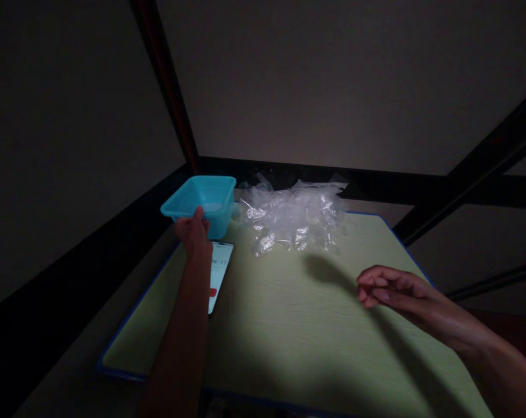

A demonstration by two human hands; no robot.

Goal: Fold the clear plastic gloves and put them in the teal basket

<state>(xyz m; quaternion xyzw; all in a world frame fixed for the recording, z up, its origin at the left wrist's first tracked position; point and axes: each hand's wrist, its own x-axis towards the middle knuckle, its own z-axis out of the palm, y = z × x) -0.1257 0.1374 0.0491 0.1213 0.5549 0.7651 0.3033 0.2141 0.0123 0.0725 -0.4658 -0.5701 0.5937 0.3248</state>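
On the far left, my left hand [194, 232] was closed on the near rim of a small blue plastic tub [204, 197], with the thumb on top. The tub was at the far left corner of the pale green table [289, 337] with a blue edge. It looked tipped a little, and I could not tell if its bottom touched the table. I think the tub is light and stiff, with smooth walls that could slip, so the rim is the best place to hold it. Just beside my wrist lay a flat white phone [222, 262] with its screen lit. Right next to the tub sat a heap of clear crinkly plastic [293, 217], which I think is soft and very light. Further right, my right hand [391, 290] hung over the table, well apart from the heap, fingers loosely curled and holding nothing.
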